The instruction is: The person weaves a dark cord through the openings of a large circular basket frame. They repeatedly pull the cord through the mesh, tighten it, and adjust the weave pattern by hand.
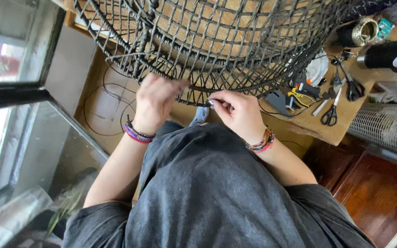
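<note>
A large dark woven mesh frame [217, 41], dome-shaped with a thick rim, fills the top of the view. My left hand [155, 101] is closed on its lower rim, several bracelets on the wrist. Just to the right, my right hand [239, 112] pinches a small silvery metal tool [210, 103] whose tip touches the same rim. Both hands are close together over my lap, which is covered by a grey shirt [207, 193].
Scissors [331, 112], a second dark pair [352, 87] and small tools lie on a brown board [341, 133] at right. A tape roll [366, 31], a black cylinder [391, 55] and a white mesh casing [382, 126] are at far right. Loose black cord [109, 94] loops at left beside a glass pane [33, 138].
</note>
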